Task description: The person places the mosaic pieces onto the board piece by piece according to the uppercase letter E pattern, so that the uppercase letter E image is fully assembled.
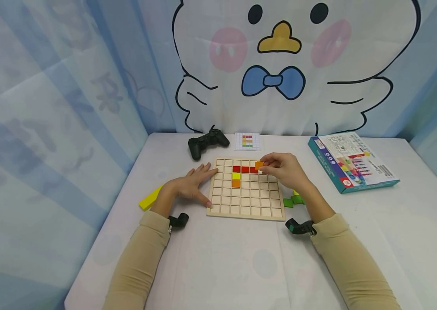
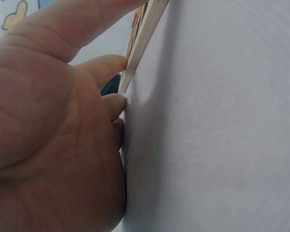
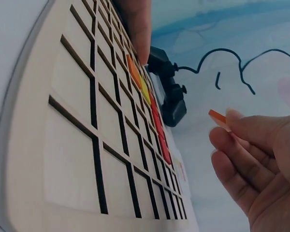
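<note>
A wooden grid board (image 1: 255, 199) lies flat on the table. Three red tiles (image 1: 245, 169) fill a row of its cells, with a yellow tile (image 1: 236, 176) and an orange tile (image 1: 236, 184) in a column below the leftmost red one. My right hand (image 1: 285, 168) pinches another orange tile (image 3: 216, 116) between thumb and fingers, above the board near the right end of the red row. With fingers spread, my left hand (image 1: 192, 186) touches the board's left edge; in the left wrist view the palm (image 2: 43, 121) stands beside the board's side.
Green tiles (image 1: 288, 203) lie by the board's right edge, partly behind my right wrist. A yellow piece (image 1: 150, 198) sits left of my left wrist. Behind the board are a black game controller (image 1: 207, 142) and a pattern card (image 1: 247, 141). A boxed set (image 1: 354, 161) lies at back right.
</note>
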Available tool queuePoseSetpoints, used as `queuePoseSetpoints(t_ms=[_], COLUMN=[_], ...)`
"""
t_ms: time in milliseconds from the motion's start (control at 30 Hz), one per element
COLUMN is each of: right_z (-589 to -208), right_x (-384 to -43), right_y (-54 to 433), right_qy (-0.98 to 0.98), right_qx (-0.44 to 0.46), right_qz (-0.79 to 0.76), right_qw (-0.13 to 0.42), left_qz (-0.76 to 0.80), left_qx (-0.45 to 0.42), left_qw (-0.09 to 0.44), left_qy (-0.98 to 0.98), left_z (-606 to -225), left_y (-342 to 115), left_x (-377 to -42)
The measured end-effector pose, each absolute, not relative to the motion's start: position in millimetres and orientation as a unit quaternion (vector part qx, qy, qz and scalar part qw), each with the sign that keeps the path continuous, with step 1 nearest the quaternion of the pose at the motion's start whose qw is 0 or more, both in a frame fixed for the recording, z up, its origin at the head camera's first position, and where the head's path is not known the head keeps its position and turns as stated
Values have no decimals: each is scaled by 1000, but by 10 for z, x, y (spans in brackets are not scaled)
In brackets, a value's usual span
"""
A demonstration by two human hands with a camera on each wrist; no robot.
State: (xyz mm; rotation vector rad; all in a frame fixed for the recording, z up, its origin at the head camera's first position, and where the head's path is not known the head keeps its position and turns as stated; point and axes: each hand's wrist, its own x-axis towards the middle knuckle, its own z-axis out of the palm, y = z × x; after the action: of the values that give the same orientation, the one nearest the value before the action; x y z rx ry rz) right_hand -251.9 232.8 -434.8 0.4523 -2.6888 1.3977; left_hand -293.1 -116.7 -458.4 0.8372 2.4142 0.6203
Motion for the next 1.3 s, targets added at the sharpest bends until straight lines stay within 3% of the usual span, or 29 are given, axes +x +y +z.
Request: queuePoseSetpoints(t_ms=[533,1300], right_z=[-4434,-4565], right_x=[-2507,-2489], right_y=[2115,1967], right_qy=[-884,-905], right_qx=[110,160], right_qz=[454,392], right_qw=[-7,-48], left_qz=[232,229], left_qx=[312,303], left_qw=[256,258], left_qy=[885,889], left_z=[-4561,-4567], left_y=[-1175,-1169], left_x=[-2922,-2926])
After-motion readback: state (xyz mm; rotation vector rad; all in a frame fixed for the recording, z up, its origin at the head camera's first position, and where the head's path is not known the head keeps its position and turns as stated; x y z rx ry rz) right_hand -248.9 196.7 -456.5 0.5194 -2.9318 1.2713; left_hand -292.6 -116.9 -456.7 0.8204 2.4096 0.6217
